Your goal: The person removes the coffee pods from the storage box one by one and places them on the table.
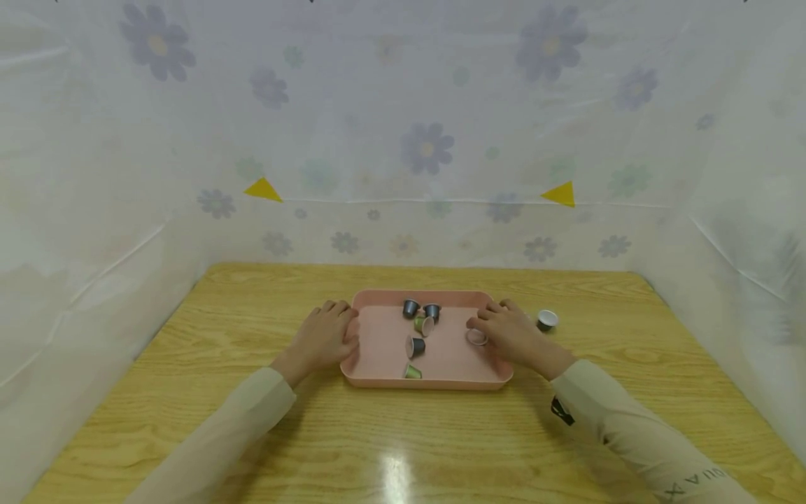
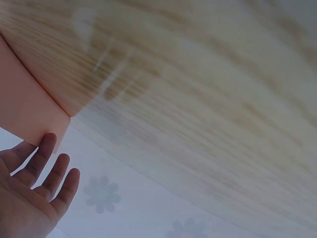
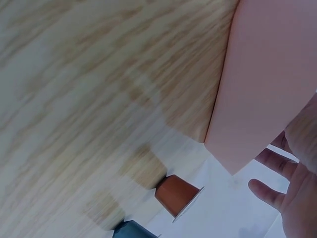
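Tray [image 1: 427, 383], pink, smooth and rectangular with rounded corners, lies between the hands, its long axis running from one to the other; left hand [image 1: 323, 336] and right hand [image 1: 513, 332] each touch their own short end, neither plainly nearer; whether either grips the rim, I cannot tell; dark cup-shaped capsules [image 1: 411, 308] and green cup-shaped capsules [image 1: 412, 372] lie inside, between the hands; one round-faced capsule [image 1: 476, 337] sits just beside the right fingertips; outside, beyond the right hand, rests a dark white-lidded capsule [image 1: 547, 320].
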A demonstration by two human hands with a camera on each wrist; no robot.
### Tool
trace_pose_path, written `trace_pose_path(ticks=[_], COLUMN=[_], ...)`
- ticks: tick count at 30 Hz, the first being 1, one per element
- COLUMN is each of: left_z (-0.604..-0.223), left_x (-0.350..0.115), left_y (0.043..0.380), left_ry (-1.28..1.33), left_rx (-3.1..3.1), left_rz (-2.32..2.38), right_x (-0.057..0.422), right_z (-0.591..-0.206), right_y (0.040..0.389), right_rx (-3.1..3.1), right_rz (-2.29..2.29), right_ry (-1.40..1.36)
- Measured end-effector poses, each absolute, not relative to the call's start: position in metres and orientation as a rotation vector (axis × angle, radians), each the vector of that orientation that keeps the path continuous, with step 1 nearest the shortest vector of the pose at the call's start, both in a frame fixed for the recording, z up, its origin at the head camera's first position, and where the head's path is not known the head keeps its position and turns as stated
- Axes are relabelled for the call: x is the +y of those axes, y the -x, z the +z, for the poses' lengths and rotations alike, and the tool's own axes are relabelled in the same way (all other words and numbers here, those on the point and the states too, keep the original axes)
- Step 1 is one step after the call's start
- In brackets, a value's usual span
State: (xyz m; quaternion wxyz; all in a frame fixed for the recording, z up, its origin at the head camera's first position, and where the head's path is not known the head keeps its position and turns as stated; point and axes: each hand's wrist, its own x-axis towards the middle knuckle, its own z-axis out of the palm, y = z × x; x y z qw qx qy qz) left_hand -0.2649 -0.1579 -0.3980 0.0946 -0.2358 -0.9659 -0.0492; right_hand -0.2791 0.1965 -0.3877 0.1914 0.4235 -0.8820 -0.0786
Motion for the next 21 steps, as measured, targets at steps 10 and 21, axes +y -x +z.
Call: trace_pose_path(ticks=[10, 21], left_z=[-0.3967, -0.3968], left_x=[-0.1575, -0.1573], left_y=[0.2633, 0.2631], left_ry=[0.706, 0.702], left_rx=[-2.858, -2.86], left_rz=[-0.148, -0.187], right_x=[0.1951, 0.194], right_z=[-0.3899, -0.3904], right_y=[0.2844, 0.2858], right_rx=[-2.391, -2.396], right_rz=[-0.299, -0.24], right_ry=[-1.209, -1.233])
